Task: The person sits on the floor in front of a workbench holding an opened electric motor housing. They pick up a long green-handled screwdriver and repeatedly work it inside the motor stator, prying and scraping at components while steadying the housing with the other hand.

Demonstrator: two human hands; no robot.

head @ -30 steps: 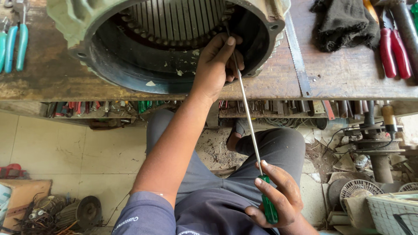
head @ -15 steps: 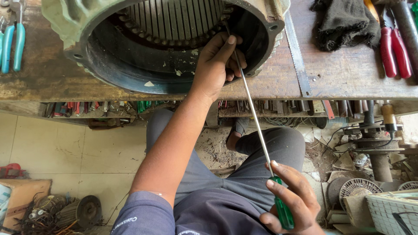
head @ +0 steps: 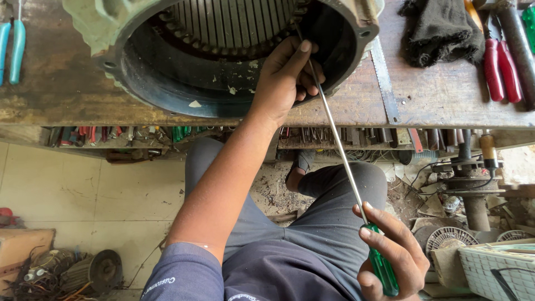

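Observation:
A big round motor housing (head: 128, 67) with slotted stator teeth inside lies on its side on the worn wooden bench (head: 61, 89). My left hand (head: 281, 78) reaches into its open mouth and pinches the steel shaft of a long screwdriver (head: 334, 136) near the tip. My right hand (head: 390, 253) grips the screwdriver's green handle low down, over my lap. The shaft slants from the handle up into the stator slots.
A hacksaw blade (head: 384, 83), a dark rag (head: 440, 30) and red-handled pliers (head: 501, 67) lie on the bench to the right. Blue-handled pliers (head: 14, 42) lie at far left. Tools fill the shelf under the bench. A small motor (head: 95, 273) and scrap sit on the floor.
My right hand has drawn the green handle lower and to the right. The left hand stays at the housing's mouth on the shaft.

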